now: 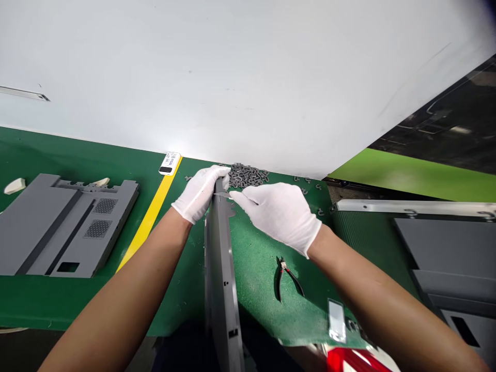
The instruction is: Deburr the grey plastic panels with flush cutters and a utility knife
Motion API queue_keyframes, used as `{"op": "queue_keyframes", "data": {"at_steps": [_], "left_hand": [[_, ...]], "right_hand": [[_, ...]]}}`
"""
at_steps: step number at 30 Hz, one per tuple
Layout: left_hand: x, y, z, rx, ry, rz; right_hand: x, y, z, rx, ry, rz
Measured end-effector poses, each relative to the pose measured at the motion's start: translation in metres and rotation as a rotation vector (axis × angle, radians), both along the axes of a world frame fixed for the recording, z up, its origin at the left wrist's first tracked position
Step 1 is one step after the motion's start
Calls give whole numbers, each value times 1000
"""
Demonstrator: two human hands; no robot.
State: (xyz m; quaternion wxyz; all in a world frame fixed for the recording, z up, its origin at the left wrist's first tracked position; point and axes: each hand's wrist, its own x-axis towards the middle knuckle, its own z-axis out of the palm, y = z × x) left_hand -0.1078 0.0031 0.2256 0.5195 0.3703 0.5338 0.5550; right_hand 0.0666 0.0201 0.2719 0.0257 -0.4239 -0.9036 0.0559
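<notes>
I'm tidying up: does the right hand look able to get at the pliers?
Probably yes: the pliers lie uncovered close by, though the right hand holds a thin blade.

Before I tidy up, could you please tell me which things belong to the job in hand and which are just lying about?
In use:
grey panel, held by left hand
thin blade, in right hand

Seemingly lying about:
pliers
pile of grey bits
flat panel
</notes>
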Motion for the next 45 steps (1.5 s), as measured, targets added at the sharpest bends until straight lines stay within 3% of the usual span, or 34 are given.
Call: {"op": "queue_keyframes", "data": {"at_steps": [45], "left_hand": [[-1, 5, -8, -51, -74, 11]], "right_hand": [[11, 5, 0, -15, 40, 71]]}}
